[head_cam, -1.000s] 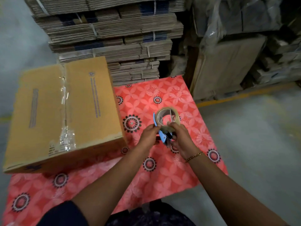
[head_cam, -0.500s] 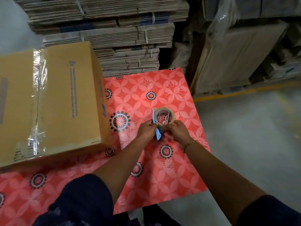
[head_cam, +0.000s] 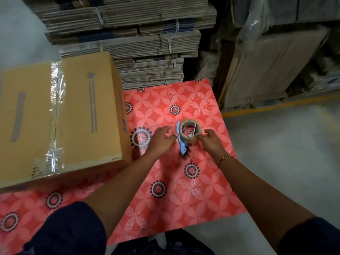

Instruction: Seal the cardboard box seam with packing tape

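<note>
1. A cardboard box [head_cam: 60, 115] stands on the left part of a table [head_cam: 184, 190] covered with a red flowered cloth; its near edge sits above the cloth at the left.
2. Clear tape [head_cam: 56, 115] runs along the seam on the top of the box and laps over the near edge, wrinkled at that end.
3. A roll of packing tape [head_cam: 189, 131] in a blue dispenser [head_cam: 181, 142] lies right of the box, well apart from it, near the middle of the cloth.
4. The left hand [head_cam: 161, 139] sits just left of the dispenser, fingers curled and loosely spread; the fingertips are at the blue frame, but contact cannot be confirmed.
5. The right hand [head_cam: 211, 142] is at the right side of the roll, thumb and fingers pinched close; motion blur hides whether they grip the roll or a tape end.
6. A bracelet [head_cam: 223, 159] is on the right wrist; dark sleeves cover both upper arms.
7. Bundles of flattened cartons [head_cam: 147, 43] are stacked behind the table.
</note>
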Available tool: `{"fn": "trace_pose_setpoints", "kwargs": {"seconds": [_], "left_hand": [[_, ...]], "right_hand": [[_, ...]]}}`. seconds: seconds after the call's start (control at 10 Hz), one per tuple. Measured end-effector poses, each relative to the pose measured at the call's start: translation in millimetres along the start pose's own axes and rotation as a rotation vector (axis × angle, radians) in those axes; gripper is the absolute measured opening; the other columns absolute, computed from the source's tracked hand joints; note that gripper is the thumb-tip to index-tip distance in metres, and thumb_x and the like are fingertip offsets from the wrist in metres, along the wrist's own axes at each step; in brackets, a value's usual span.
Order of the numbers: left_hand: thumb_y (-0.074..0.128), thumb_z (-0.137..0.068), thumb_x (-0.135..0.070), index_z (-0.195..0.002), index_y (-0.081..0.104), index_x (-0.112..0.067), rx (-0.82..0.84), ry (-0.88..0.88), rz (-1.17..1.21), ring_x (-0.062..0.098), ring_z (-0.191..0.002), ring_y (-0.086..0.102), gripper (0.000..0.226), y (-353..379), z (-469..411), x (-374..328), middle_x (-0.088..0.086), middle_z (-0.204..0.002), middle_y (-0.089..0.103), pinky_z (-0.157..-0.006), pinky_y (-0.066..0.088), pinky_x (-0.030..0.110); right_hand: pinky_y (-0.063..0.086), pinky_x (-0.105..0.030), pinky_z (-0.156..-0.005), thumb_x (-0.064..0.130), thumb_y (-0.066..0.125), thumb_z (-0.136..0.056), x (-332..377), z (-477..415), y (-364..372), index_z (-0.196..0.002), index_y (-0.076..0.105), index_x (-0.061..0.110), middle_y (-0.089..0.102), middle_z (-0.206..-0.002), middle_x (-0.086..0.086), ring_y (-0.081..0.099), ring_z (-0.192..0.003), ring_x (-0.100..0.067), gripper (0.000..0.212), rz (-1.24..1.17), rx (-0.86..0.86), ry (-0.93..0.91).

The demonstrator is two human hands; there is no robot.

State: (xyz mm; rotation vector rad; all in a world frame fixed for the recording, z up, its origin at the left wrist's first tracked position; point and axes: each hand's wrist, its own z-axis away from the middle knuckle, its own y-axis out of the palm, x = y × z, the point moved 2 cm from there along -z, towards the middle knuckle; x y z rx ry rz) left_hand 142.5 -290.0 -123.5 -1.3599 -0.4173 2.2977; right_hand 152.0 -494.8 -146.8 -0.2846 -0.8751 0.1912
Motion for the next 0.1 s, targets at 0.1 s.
{"fn": "trace_pose_setpoints", "kwargs": {"seconds": [0.1], "left_hand": [[0.063,-0.098,-0.029,-0.142,0.053,-0.017,-0.017,0.136,-0.041,0.025,-0.117,0.06,0.047,-22.6,13.3,-10.5,0.007,-0.141,0.048,-0.097,0.046,0.031]], "right_hand": [[0.051,-0.04,-0.087,0.028,0.071,-0.089,20.2,8.8,1.6,-0.142,0.049,0.008,0.059,-0.131,-0.015,0.061,-0.108,-0.029,0.061,0.109,-0.053,-0.134]]}}
